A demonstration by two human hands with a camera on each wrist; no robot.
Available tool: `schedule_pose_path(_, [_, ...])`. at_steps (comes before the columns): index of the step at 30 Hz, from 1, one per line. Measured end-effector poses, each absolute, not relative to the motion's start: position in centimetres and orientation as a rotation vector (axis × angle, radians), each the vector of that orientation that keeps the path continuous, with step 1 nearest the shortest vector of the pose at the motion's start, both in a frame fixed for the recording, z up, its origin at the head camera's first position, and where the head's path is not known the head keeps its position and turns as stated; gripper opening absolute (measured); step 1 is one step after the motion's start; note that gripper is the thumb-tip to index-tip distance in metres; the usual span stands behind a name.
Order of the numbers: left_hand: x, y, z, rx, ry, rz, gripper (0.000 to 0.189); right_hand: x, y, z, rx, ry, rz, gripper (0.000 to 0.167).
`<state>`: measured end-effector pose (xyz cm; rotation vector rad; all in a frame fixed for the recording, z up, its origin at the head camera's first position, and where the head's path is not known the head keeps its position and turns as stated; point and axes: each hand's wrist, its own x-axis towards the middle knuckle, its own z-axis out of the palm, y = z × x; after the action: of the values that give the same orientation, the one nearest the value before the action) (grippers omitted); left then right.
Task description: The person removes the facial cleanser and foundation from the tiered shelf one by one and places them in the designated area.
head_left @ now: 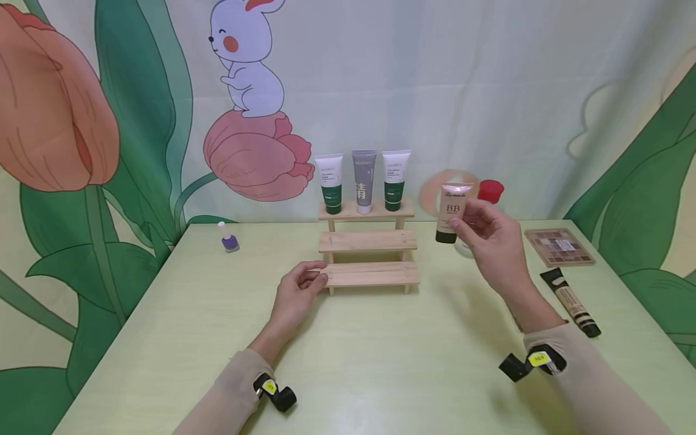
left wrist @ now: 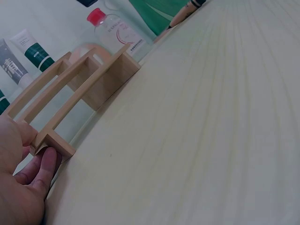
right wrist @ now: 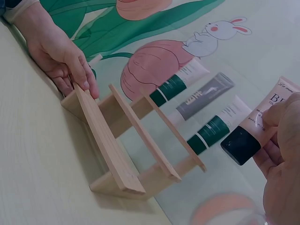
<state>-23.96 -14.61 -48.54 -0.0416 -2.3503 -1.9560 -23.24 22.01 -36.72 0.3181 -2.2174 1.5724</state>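
A three-step wooden display rack (head_left: 367, 241) stands near the back of the table. My left hand (head_left: 293, 296) grips the left end of its lowest step, thumb on top and fingers curled beneath the corner in the left wrist view. Lifted to the right of the rack, a pink BB cream tube (head_left: 452, 208) with a black cap is pinched by my right hand (head_left: 495, 241), cap down. Along the top step stand a white-and-green tube (head_left: 332, 184), a grey tube (head_left: 364, 181) and another white-and-green tube (head_left: 394, 181), all on their caps.
Behind my right hand is a clear bottle with a red cap (head_left: 491, 191), partly hidden. An eyeshadow palette (head_left: 560, 248) and a black-and-tan tube (head_left: 571, 302) lie at the right. A purple nail polish bottle (head_left: 230, 241) is at the back left. A printed curtain (head_left: 370, 72) hangs behind.
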Motion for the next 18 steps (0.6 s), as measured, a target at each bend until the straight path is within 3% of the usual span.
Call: schedule_pose_path(18, [-23.9, -14.5, -48.5, -0.046, -2.345, -1.968, 0.027, -20.1, 26.8, -40.8, 0.091, -2.294, 1.483, 0.046])
